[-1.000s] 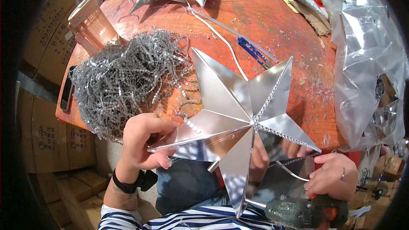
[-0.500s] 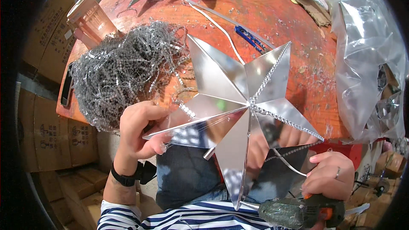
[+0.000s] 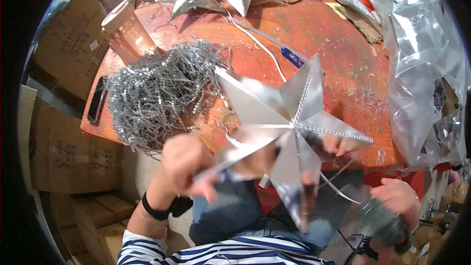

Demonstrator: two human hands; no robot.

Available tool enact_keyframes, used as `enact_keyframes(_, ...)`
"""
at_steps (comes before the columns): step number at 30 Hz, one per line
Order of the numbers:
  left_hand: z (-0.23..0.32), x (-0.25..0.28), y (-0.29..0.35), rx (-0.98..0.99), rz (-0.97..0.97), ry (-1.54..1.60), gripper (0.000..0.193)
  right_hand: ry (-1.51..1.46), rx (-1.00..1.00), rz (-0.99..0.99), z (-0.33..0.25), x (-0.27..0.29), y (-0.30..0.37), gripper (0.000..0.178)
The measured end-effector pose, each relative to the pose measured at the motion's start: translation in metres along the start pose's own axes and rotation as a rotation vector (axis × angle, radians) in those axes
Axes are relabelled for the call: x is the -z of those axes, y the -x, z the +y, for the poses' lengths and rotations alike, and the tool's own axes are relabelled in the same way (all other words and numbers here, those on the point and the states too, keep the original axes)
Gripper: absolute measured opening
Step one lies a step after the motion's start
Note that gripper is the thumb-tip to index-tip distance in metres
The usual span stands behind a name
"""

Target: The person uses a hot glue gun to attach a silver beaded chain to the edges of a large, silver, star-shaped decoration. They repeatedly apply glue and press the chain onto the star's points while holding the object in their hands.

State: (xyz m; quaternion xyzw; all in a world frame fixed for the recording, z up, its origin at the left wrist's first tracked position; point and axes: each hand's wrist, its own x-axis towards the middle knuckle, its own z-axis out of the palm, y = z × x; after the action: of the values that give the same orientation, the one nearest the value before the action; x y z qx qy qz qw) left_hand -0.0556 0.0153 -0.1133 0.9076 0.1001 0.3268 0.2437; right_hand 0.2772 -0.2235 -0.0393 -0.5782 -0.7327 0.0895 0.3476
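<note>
Item: dark green gun-shaped tool (image 3: 382, 221), blurred, at lower right; the right hand (image 3: 400, 198) holds it, fingers wrapped round the body.

Item: black wristband (image 3: 156, 211), worn on the left wrist, above a blue-and-white striped sleeve (image 3: 140, 248).

Item: left hand (image 3: 186, 162), blurred; fingers pinching the lower-left point of the star below.

Item: mirror-silver five-pointed star (image 3: 262, 100), faceted, held in the air over blue jeans (image 3: 221, 208) and the near edge of the table; silver beaded trim along the ridges of its upper-right and right points, remaining ridges plain.

Item: red-orange wooden table (image 3: 351, 88), worn, strewn with silvery flecks.

Item: tangled heap of silver sequin strands (image 3: 157, 93), left side of the table; black phone (image 3: 96, 102) just beside it, at the edge; translucent pinkish cup with pale lid (image 3: 133, 39) behind.

Item: blue-handled tool (image 3: 293, 58), beyond the star, near a white cord (image 3: 260, 44).

Item: large clear plastic bag (image 3: 417, 68), right side.

Item: finished-looking silver stars (image 3: 240, 0), overlapping, far side of the table.
</note>
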Motion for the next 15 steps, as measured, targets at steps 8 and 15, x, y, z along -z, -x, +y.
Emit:
enact_keyframes(8,0.05,0.024,-0.012,-0.096,-0.143,0.111,0.055,0.23,-0.763,0.436,0.027,-0.016,-0.003,0.043)
enact_keyframes(15,0.009,0.041,-0.033,0.67,0.336,-0.356,0.018,0.414,-0.605,0.112,0.054,-0.017,-0.01,0.037)
